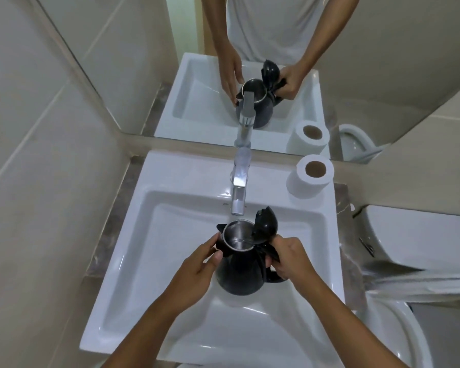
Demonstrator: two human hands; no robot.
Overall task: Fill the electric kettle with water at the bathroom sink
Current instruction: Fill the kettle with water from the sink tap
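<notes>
Both hands are holding the black kettle (239, 272) at frame center over the sink (133, 261): right hand (290, 257) is gripping its handle, left hand (197, 264) is cupping its side. Lid (264, 225) is standing open; whether it holds water cannot be told.

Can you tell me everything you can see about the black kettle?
The kettle is black and rounded outside, shiny metal inside. Its lid is flipped open, standing up at the back right. It is held over the white sink, just below and in front of the tap. The left hand steadies its side near the spout; the right hand grips the handle. No water stream shows.
</notes>
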